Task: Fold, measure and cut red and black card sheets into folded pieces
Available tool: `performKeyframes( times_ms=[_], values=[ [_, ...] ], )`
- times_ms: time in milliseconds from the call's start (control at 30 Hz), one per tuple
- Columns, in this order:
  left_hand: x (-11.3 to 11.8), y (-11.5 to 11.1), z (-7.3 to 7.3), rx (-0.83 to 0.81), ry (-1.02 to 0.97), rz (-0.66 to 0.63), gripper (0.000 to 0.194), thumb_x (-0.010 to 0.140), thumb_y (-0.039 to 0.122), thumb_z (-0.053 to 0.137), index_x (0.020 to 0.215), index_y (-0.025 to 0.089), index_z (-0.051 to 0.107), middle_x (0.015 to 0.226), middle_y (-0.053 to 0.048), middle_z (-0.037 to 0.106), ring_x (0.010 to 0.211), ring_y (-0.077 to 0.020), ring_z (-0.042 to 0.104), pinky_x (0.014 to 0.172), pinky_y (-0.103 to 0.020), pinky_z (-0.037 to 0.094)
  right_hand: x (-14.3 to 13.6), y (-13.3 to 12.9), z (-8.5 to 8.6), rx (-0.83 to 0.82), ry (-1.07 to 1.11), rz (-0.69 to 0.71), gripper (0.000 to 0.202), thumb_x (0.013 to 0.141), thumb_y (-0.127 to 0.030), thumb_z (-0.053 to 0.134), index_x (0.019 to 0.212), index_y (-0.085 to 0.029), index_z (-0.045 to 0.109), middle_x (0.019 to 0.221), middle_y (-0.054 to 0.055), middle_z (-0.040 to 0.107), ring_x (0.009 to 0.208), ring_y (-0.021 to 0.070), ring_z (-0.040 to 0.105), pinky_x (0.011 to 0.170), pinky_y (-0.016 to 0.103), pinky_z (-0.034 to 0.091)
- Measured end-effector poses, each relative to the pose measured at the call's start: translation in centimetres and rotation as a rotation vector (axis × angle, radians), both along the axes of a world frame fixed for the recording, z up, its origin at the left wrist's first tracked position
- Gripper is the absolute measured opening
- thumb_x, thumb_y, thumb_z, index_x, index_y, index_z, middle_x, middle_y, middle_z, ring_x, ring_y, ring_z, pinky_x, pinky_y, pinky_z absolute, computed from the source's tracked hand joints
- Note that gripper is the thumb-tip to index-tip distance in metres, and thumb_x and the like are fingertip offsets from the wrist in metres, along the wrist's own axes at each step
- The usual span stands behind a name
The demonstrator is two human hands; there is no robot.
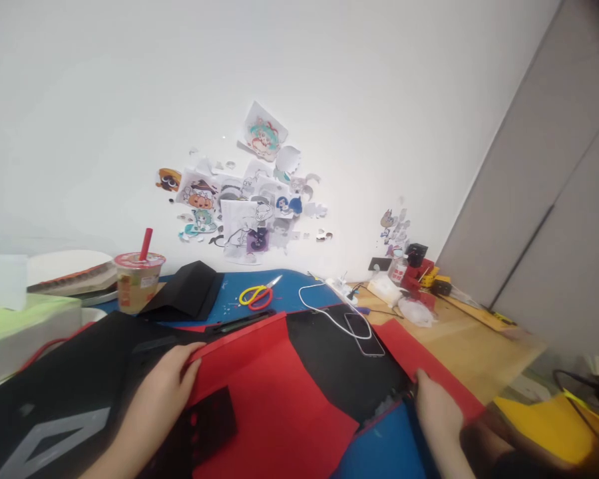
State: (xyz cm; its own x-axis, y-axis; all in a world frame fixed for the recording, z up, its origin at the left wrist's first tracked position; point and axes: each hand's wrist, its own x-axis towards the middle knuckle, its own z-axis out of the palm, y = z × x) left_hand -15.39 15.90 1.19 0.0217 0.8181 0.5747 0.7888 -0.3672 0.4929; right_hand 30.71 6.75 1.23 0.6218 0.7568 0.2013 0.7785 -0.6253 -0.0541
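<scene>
In the head view a large red sheet (259, 386) with a folded upper edge spreads over the blue mat (289, 289). My left hand (167, 376) pinches the left end of that edge between thumb and fingers. A small black piece (209, 422) lies on the red sheet's lower left. My right hand (436, 406) is closed at the lower right, beside a red strip (429, 366) and a black sheet (334, 366); what its fingers hold is too small to make out. A phone (364, 334) with a white cable rests on the black sheet.
Scissors (258, 295) lie at the back of the mat, near a folded black paper (187, 293) and a drink cup (138, 283). A clear set square (54, 439) is at the lower left. A power strip (342, 291) and red items (419, 274) stand at the back right.
</scene>
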Motion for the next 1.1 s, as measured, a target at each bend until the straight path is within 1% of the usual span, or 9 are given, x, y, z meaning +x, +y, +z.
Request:
performKeyframes(
  times_ms=[200,400,500,567,633,733,900,1033,1100],
  values=[
    [0.1,-0.1,-0.1,-0.036,-0.095,-0.032,0.034,0.076,0.039,0.042,0.097,0.019,0.061,0.097,-0.009,0.066,0.091,-0.0266,0.061,0.083,-0.039,0.047,0.4,1.0,0.4,0.033,0.021,-0.035,0.024,0.086,-0.018,0.038,0.090,-0.018,0.061,0.078,0.016,0.069,0.072,0.0280,0.068,0.048,0.028,0.041],
    [0.4,-0.4,0.7,-0.055,-0.313,-0.089,0.036,0.068,0.043,0.052,0.092,0.020,0.065,0.098,-0.011,0.064,0.097,-0.0308,0.057,0.094,-0.047,0.038,-0.4,0.3,1.3,0.231,-0.075,-0.030,0.035,0.088,-0.018,0.030,0.116,-0.015,0.052,0.083,0.018,0.069,0.073,0.0305,0.068,0.050,0.034,0.049],
    [1.0,-0.9,1.8,-0.070,-0.493,-0.141,0.048,0.057,0.050,0.064,0.094,0.020,0.067,0.113,-0.012,0.060,0.116,-0.0338,0.045,0.106,-0.046,0.024,-2.7,1.0,1.2,0.522,-0.306,0.413,0.039,0.088,-0.013,0.030,0.120,-0.019,0.053,0.093,0.015,0.070,0.079,0.0266,0.069,0.062,0.034,0.054],
    [1.5,-1.6,2.7,-0.147,-0.650,-0.206,0.059,0.059,0.060,0.061,0.103,0.020,0.064,0.115,-0.012,0.061,0.113,-0.0328,0.050,0.103,-0.046,0.030,-5.2,1.9,1.1,0.680,-0.508,0.865,0.043,0.088,-0.008,0.033,0.123,-0.022,0.052,0.101,0.013,0.070,0.085,0.0256,0.069,0.070,0.035,0.055],
    [1.9,-2.5,3.4,-0.268,-0.817,-0.283,0.068,0.072,0.070,0.039,0.112,0.018,0.058,0.108,-0.014,0.065,0.098,-0.0309,0.061,0.090,-0.048,0.044,-7.9,2.8,1.3,0.716,-0.621,1.205,0.049,0.086,-0.003,0.040,0.130,-0.024,0.046,0.110,0.011,0.067,0.098,0.0245,0.065,0.081,0.034,0.053],
    [1.9,-3.3,3.7,-0.416,-1.027,-0.353,0.077,0.079,0.071,0.016,0.117,0.016,0.054,0.099,-0.015,0.069,0.086,-0.0301,0.066,0.074,-0.046,0.052,-11.0,3.8,1.8,0.723,-0.630,1.432,0.050,0.086,-0.001,0.044,0.132,-0.019,0.043,0.114,0.013,0.064,0.107,0.0244,0.060,0.086,0.035,0.052],
    [0.9,-2.7,2.8,-0.521,-1.202,-0.372,0.062,0.063,0.046,0.072,0.116,0.020,0.054,0.100,-0.010,0.070,0.088,-0.0280,0.067,0.073,-0.038,0.054,-11.8,5.4,1.0,0.741,-0.409,1.457,0.043,0.088,-0.008,0.048,0.126,-0.027,0.050,0.118,0.008,0.062,0.109,0.0219,0.059,0.087,0.037,0.052],
    [0.5,-2.0,2.3,-0.472,-1.256,-0.347,0.054,0.064,0.045,0.072,0.111,0.023,0.057,0.106,-0.006,0.069,0.094,-0.0249,0.065,0.076,-0.034,0.053,-11.2,6.5,-0.1,0.830,-0.136,1.376,0.031,0.083,-0.023,0.060,0.113,-0.027,0.058,0.113,0.007,0.066,0.103,0.0237,0.062,0.084,0.040,0.054],
    [0.4,-1.8,2.2,-0.439,-1.269,-0.317,0.051,0.065,0.045,0.071,0.110,0.024,0.058,0.108,-0.005,0.068,0.098,-0.0238,0.063,0.076,-0.032,0.053,-11.1,6.8,-0.4,0.914,0.096,1.238,0.024,0.083,-0.028,0.057,0.107,-0.025,0.060,0.111,0.009,0.067,0.103,0.0252,0.061,0.085,0.043,0.052]
  ],
)
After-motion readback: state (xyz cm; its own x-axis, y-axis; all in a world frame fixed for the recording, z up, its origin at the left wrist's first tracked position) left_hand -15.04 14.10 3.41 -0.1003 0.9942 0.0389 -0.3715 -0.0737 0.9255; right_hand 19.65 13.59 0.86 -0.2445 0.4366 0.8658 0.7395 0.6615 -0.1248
